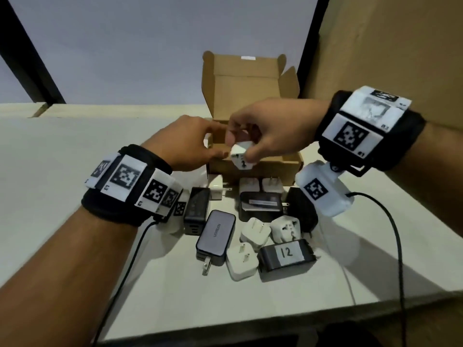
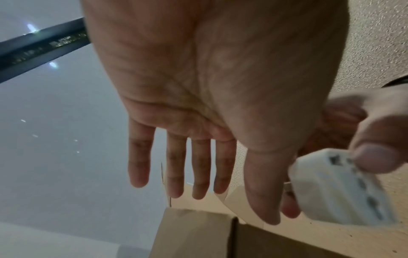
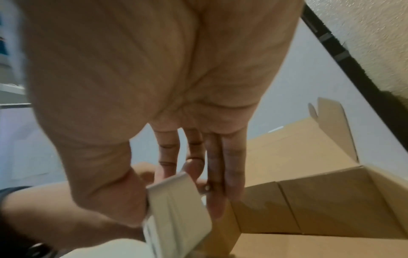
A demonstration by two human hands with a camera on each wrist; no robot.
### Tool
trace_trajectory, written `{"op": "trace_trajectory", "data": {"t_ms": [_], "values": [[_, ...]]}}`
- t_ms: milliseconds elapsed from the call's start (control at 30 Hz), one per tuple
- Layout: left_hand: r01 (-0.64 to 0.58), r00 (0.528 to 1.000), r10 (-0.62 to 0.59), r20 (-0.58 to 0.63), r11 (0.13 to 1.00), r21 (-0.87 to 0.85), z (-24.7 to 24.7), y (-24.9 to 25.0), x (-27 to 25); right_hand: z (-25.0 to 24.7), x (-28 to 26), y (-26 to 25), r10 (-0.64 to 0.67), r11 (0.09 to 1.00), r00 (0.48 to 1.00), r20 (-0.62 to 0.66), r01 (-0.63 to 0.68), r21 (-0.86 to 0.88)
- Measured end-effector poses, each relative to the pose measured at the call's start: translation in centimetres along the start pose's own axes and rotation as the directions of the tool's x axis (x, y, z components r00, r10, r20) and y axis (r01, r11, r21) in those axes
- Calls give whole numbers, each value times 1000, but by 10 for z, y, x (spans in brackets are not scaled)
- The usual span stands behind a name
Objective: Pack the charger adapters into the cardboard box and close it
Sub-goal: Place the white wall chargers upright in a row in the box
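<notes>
Right hand (image 1: 270, 131) pinches a white adapter (image 1: 240, 157) over the open cardboard box (image 1: 292, 164), ready to drop it in; left hand (image 1: 185, 144), at 9 o'clock, hangs relaxed, grip released.

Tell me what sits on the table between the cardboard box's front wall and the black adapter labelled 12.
In the head view, between the cardboard box and the black adapter labelled 12 lie two white plugs, a dark charger with a label and two white adapters.

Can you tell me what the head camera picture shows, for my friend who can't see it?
A right hand pinches a white adapter over an open cardboard box, with the open left hand beside it. More chargers lie on the white table.
</notes>
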State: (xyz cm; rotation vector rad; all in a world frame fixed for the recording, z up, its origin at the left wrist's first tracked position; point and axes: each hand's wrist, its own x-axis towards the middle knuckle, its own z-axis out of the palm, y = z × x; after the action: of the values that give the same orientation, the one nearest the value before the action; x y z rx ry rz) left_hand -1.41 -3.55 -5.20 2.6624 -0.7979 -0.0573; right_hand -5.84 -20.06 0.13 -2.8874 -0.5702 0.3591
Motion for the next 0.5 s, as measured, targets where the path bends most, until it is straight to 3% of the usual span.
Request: {"op": "trace_trajectory", "data": {"t_ms": [100,233,500], "values": [[27,998,-28,56,1000,15,-2,1,2,-5,19,7,54,998,998,-33,-54,-14],[72,995,-72,62,997,8,-6,-3,9,-6,56,22,124,978,988,-97,-138,-159],[115,991,-114,63,993,-10,-3,-6,19,-5,103,40,200,933,976,91,-161,-323]]}}
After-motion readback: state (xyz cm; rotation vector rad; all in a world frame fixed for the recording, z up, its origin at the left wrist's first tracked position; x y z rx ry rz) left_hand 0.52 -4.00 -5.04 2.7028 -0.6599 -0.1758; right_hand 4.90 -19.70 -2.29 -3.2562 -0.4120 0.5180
